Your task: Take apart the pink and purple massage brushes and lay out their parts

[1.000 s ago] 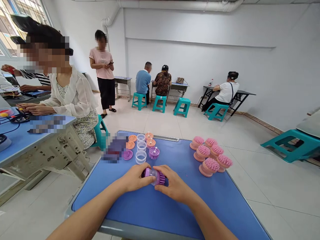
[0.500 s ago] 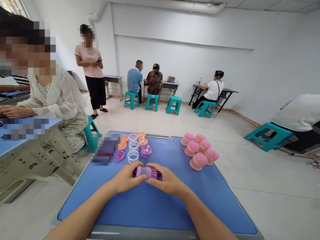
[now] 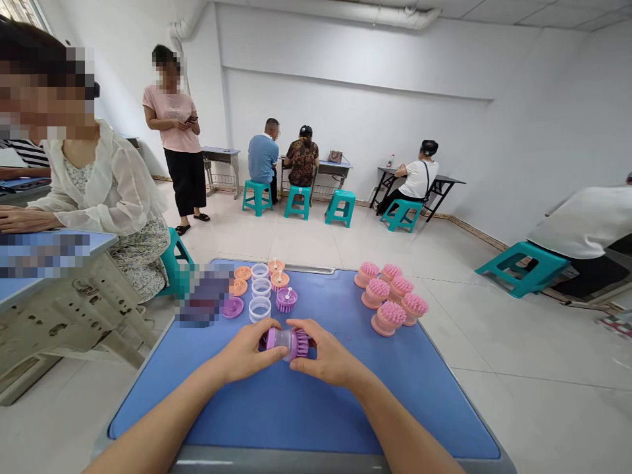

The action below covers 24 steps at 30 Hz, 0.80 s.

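Note:
Between my hands, above the blue tabletop, lies a purple scrub brush [image 3: 285, 341] on its side, with a clear middle band and its bristles toward the right. My left hand [image 3: 254, 352] is wrapped round the cap end. Fingers of my right hand [image 3: 320, 352] grip the bristle end. Beyond them stand clear plastic rings [image 3: 259, 308] in a column. To their left are a purple cap [image 3: 232, 307] and orange caps [image 3: 239, 287]. On the right of the rings sit a purple bristle head [image 3: 287, 299] with a white stem and orange-topped bristle heads [image 3: 279, 280].
Several pink scrub brushes [image 3: 389, 318] stand bristles up at the desk's right side. A blurred-out dark object [image 3: 205, 296] lies at the left edge of the blue desk [image 3: 276, 415]. A person [image 3: 108, 178] sits at a neighbouring desk on the left; others are farther back.
The camera view has shifted slightly. My hands still hold the purple brush, which shows a little more of its clear band now; my right fingers sit slightly differently on the bristle end.

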Motion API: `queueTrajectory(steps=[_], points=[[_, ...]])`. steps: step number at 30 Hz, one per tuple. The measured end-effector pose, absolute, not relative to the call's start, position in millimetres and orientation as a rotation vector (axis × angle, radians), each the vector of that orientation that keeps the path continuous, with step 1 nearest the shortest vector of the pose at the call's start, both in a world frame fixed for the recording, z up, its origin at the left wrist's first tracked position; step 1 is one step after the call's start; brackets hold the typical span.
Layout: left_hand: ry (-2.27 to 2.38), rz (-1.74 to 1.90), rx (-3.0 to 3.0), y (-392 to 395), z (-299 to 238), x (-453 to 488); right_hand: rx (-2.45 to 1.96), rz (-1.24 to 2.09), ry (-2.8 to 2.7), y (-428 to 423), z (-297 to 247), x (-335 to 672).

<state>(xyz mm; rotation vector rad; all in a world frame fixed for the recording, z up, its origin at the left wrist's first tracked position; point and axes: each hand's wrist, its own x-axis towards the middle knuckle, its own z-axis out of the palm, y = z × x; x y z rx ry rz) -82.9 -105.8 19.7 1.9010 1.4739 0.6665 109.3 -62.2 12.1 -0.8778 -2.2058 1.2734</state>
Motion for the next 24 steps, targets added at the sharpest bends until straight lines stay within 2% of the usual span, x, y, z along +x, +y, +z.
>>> queueTrajectory(steps=[8,17,24], points=[[1.497,0.662,1.924,-106.3,21.3,-83.2,-0.874,1.348,-2.222,-60.8,11.3,111.1],[1.534,0.639,1.882,-108.5,28.1,-86.1,-0.751,0.988,-2.389,-63.4,11.8,110.3],[1.649,1.080,1.575,-105.6,29.4,-109.0,-0.871,0.864,-2.182,-59.0,13.6,107.6]])
